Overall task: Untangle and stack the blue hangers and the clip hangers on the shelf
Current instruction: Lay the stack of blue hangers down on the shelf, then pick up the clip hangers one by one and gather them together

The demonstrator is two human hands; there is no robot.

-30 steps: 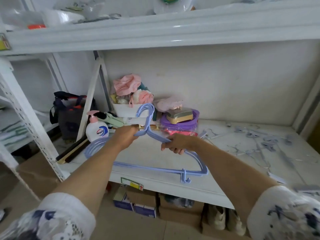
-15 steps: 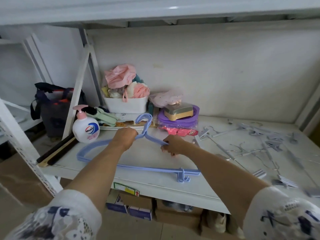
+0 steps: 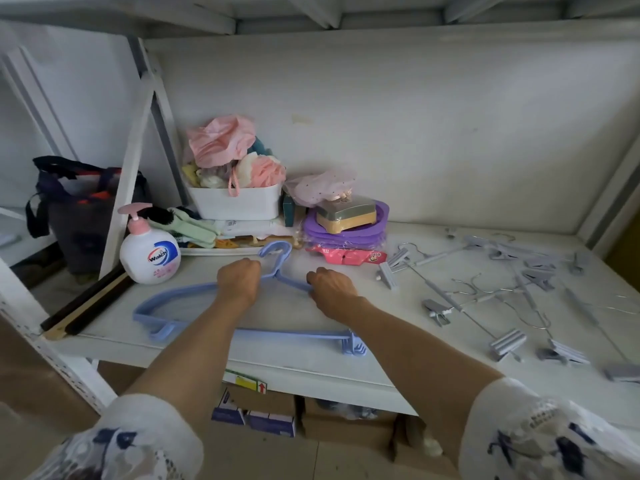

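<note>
- Nearest: two patterned sleeves at the bottom edge, forearms reaching up and over the front lip of the shelf (image 3: pixel 242 362).
- Blue hangers (image 3: pixel 180 303) now flat on the shelf, bottom bars near the front edge, hooks (image 3: pixel 277 251) pointing toward the back wall; a second ago held tilted up off the surface, half a second ago almost down. Read as: lowered into place, stack of blue ones seated.
- Left hand (image 3: pixel 239 278) curled round the left shoulder of the blue hangers just below the hook; grip pressed round the plastic.
- Right hand (image 3: pixel 332 289) pinching the right shoulder of the same hangers, fingers curled under; both hands closer together and lower than before.
- Count of blue hangers in the stack unclear; several ridged ends (image 3: pixel 353 344) showing at the right corner suggest more than one.
- Right of the hands: clip hangers (image 3: pixel 485 292) scattered and crossed over one another on the shelf, well apart from the blue stack, untouched across all three pictures. Judged as the remaining half of the job.
- Farther back: soap bottle (image 3: pixel 149 251) just left of the hooks, white bin (image 3: pixel 235 202) of pink and cream items, purple tubs (image 3: pixel 346 230) with a gold box on top, all against the wall.
- Likely next: letting go, then reaching right for the tangle.
</note>
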